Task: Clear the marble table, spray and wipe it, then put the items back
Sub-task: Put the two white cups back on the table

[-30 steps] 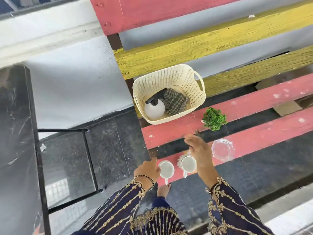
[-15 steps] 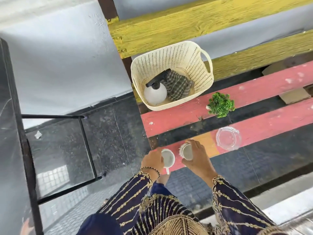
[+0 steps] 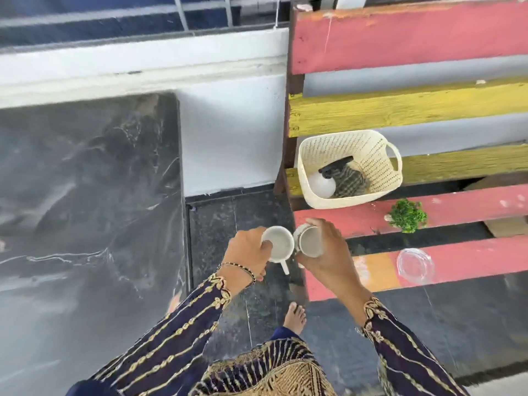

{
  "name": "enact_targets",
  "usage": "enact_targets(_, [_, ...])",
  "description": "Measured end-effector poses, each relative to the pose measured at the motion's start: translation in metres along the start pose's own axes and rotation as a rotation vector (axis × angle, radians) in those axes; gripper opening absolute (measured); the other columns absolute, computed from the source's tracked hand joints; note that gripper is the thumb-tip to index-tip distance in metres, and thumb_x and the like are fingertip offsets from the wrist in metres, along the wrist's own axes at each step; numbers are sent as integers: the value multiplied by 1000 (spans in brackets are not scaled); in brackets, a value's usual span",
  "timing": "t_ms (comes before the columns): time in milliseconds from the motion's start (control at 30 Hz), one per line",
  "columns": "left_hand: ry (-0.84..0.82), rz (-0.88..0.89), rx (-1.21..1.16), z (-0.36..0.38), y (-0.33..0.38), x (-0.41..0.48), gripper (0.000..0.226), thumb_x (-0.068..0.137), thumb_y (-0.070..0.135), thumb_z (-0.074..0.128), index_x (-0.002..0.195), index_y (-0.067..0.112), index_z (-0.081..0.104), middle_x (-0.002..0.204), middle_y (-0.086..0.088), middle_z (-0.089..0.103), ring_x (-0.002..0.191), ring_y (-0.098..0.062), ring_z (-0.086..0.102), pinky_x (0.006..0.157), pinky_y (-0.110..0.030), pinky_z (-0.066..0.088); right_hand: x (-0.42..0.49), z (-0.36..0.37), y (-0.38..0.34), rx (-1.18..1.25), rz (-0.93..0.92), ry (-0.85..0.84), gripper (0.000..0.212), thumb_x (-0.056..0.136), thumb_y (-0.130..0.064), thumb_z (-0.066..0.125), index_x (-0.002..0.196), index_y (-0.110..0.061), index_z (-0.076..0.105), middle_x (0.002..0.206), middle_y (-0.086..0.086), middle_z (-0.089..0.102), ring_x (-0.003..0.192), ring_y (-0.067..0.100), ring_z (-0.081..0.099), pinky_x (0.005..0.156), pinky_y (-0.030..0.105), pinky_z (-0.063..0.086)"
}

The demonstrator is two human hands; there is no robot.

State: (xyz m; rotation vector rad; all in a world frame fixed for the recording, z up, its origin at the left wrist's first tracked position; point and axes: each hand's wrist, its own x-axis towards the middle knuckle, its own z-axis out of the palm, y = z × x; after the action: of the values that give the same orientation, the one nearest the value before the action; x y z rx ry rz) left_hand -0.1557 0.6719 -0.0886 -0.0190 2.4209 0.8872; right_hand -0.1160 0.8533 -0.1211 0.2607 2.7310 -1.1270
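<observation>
A dark marble tabletop (image 3: pixel 85 210) veined in white fills the view from 8 to 10 o'clock, its surface catching a pale sheen of soft, even light. Behind it, from 11 to 12 o'clock, a white wall (image 3: pixel 228 138) rises to a white ledge (image 3: pixel 137 64), with blurred white bars (image 3: pixel 180 12) against dark blue above. Dark speckled floor tiles (image 3: pixel 245 218) run from the centre down to 5 o'clock, and pink and yellow painted wooden slats (image 3: pixel 414 110) stretch from 1 to 4 o'clock.

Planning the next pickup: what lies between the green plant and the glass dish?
Nothing stands there. The head view shows only the dark gap between two red slats, the plant on the farther slat, the glass dish on the nearer.
</observation>
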Motion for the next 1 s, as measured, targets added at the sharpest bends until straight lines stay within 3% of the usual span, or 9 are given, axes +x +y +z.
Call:
enact_targets(167, [116,58,-42,-99,-54,-64,26,92,12,41,109,5,60,83,-23,71,69,-37,72,62,-46,61,-18,31,-119,-14,-117,20,77,71,-18,89,139,-14,53,136,5,59,124,25,54,97,31,41])
enact_targets(300, [184,8,-46,-178,-125,-114,23,89,11,45,99,-1,62,86,-25,72,76,-39,71,71,-47,59,-42,77,-212,-15,-177,-25,78,70,-19,90,139,-16,53,137,3,60,127,23,54,103,34,42])
enact_targets(433, [232,-45,-13,-257,-216,-162,24,88,11,46,97,-4,62,90,-27,71,81,-40,70,72,-48,58,-67,153,-300,-15,-231,-110,83,64,-19,90,138,-22,52,137,-3,58,125,19,54,97,26,39])
enact_targets(567, [303,-125,-16,-320,-305,-202,25,87,10,44,97,-1,64,80,-21,73,64,-35,72,59,-40,61,-84,232,-376,-55,-257,-222,80,63,-21,88,135,-23,53,136,-2,56,125,20,54,94,30,42])
enact_targets(633, [316,-188,-33,-344,-344,-214,26,87,11,44,97,-2,64,76,-23,73,60,-35,72,56,-41,61,-88,264,-406,-94,-286,-281,80,67,-25,86,138,-23,51,140,-2,52,129,21,51,99,36,45])
enact_targets(800, [375,-297,134,-400,-428,-223,29,90,19,49,111,8,65,102,-20,72,91,-37,69,83,-42,56,-80,325,-459,-196,-320,-362,81,68,-27,82,140,-21,46,143,-2,47,130,22,49,98,43,49])
enact_targets(1000, [375,-326,153,-430,-491,-216,26,88,17,48,101,5,67,95,-21,72,88,-37,68,78,-40,56,-62,360,-480,-321,-304,-395,71,72,-31,76,135,-25,44,141,-3,47,129,24,47,95,42,48])
